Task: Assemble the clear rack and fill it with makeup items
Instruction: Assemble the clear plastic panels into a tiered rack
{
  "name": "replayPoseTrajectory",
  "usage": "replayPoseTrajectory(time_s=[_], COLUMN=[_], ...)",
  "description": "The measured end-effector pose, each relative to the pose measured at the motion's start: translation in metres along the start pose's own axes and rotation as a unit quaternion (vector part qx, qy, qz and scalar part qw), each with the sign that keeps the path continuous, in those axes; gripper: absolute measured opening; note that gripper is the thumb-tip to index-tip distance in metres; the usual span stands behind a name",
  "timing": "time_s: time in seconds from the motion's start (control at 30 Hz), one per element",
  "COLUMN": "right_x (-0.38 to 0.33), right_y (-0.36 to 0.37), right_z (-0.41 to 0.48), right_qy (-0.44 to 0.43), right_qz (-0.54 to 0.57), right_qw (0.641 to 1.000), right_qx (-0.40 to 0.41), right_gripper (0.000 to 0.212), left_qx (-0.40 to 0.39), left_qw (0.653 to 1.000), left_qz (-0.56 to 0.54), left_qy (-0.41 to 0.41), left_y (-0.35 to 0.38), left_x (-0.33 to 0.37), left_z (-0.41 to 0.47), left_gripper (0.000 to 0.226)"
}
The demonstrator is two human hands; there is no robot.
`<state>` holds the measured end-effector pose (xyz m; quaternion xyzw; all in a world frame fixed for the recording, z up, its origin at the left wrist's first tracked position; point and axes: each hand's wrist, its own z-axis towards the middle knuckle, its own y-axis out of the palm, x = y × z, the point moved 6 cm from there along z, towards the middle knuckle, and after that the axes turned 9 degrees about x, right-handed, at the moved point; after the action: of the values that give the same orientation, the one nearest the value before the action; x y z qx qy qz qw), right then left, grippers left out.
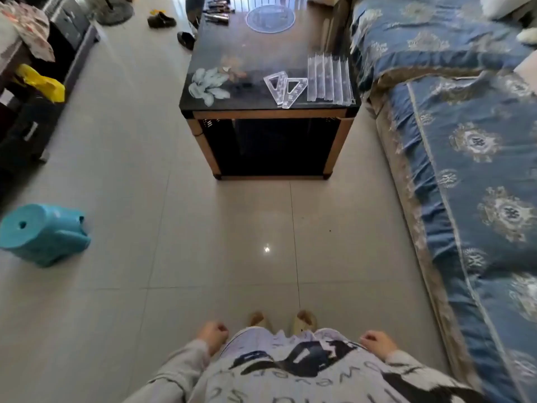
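Standing well back from the tabletop [203,62], both hands, left hand [213,334] and right hand [377,343], hang empty, fingers loosely curled. The clear rack panels [329,78] look stiff, slick and brittle; best gripped by their edges.

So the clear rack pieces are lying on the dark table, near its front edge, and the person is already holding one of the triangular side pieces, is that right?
Not quite. The head view shows both triangular side pieces lying on the dark table near its front edge, beside the stacked clear panels. The left hand and right hand are empty, down by the person's body, well back from the table.
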<state>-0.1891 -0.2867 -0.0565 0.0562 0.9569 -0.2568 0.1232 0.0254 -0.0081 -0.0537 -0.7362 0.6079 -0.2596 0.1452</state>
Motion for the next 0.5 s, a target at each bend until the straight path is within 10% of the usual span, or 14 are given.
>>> replayPoseTrajectory(time_s=[0.5], right_x=[0.011], right_y=[-0.034], right_z=[0.038], right_qy=[0.061], right_qz=[-0.02], right_qw=[0.998], right_qx=[-0.016], right_gripper=[0.035], left_qx=[0.042], left_qw=[0.991], left_qz=[-0.102], left_qy=[-0.08], left_y=[0.031], left_x=[0.008], left_z=[-0.006], left_gripper=[0.037])
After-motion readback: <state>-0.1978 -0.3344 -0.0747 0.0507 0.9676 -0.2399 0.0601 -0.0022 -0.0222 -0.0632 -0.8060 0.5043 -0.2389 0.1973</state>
